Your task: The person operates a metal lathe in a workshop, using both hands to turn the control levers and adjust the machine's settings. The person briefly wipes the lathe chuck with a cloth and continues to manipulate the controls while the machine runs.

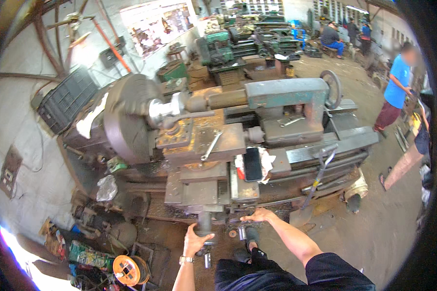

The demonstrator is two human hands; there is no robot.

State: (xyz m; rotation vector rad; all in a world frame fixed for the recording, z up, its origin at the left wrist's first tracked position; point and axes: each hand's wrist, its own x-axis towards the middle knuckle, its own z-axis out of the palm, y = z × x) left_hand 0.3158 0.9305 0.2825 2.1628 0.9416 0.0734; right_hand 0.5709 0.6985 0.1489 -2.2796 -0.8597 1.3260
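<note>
A large metal lathe (272, 138) stands in front of me. Its round chuck (126, 119) looks smeared, and a shiny metal workpiece (167, 107) sits between it and the tailstock (286, 97). The tool post (176, 132) is beside the workpiece. My left hand (195, 240), wearing a wristwatch, curls around the cross-slide handwheel (206, 236) at the carriage front. My right hand (258, 215) reaches to the carriage's lower front with its fingers bent together; what they grip is too small to make out.
A spanner (211, 145) and a phone (252, 165) on a rag lie on the carriage; another spanner (292, 121) rests by the tailstock. A shovel (315, 184) leans on the bed. An orange cable reel (127, 270) is lower left. People (395, 87) stand at right.
</note>
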